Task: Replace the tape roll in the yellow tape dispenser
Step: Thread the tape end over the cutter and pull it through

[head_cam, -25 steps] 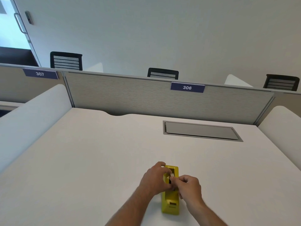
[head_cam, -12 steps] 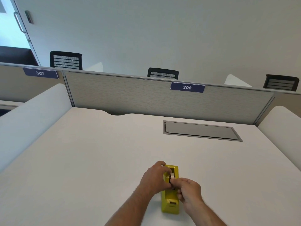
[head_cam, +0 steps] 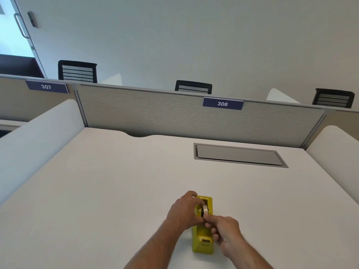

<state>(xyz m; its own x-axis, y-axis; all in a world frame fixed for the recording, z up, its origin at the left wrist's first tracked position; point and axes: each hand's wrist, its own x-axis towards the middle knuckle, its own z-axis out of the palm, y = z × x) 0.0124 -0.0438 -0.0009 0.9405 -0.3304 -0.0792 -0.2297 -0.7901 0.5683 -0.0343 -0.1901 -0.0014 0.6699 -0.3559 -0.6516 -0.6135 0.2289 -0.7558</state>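
Observation:
The yellow tape dispenser (head_cam: 203, 241) stands on the white desk (head_cam: 116, 191) near its front edge, cutter end toward me. A tape roll (head_cam: 204, 210) sits in its well, part of the rim showing white. My left hand (head_cam: 183, 212) curls around the dispenser's left side and the roll. My right hand (head_cam: 223, 230) is just right of the dispenser, fingers curled, its fingertips pinching at the roll's near edge; whether it holds a tape end is too small to tell.
A grey cable hatch (head_cam: 239, 155) is set into the desk at the back right. A fabric partition (head_cam: 174, 117) with a "306" label closes the far edge. White side panels (head_cam: 38, 136) flank the desk.
My right hand has slid back toward me along the dispenser while still pinching at the roll. More of the roll shows now. The left hand has stayed in place.

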